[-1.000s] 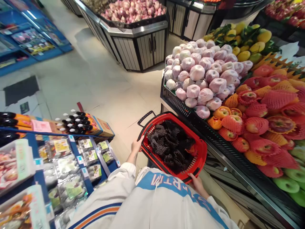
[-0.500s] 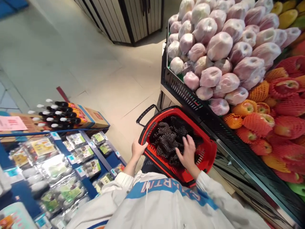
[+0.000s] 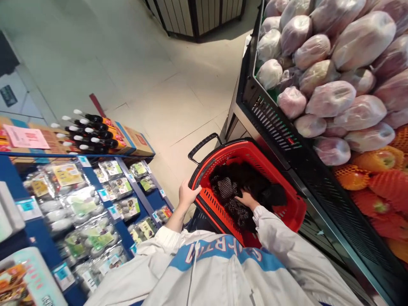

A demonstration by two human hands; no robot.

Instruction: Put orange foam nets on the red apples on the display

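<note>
In the head view, a red shopping basket (image 3: 295,214) with a black handle stands low in front of me, against the fruit stand. My left hand (image 3: 188,195) is closed over its left rim, thumb on the inside. Black foam netting (image 3: 225,188), bunched up and partly in shadow, lies inside the basket. Down among this netting is my right hand (image 3: 248,200), its thumb side showing toward the left. Its other fingers are sunk in the dark material, so whether they hold any of it cannot be seen.
To the right, a black-edged stand (image 3: 270,123) carries plastic-wrapped fruit (image 3: 331,97) and fruit in red and orange foam nets (image 3: 379,187). On the left, a blue shelf holds packaged trays (image 3: 81,204), with dark bottles (image 3: 95,131) behind. A panelled stand (image 3: 204,17) is farther off.
My right hand has gone deeper into the black netting, pushing it about and bunching it. My left hand keeps its hold on the rim. The view has shifted, bringing the fruit stand closer.
</note>
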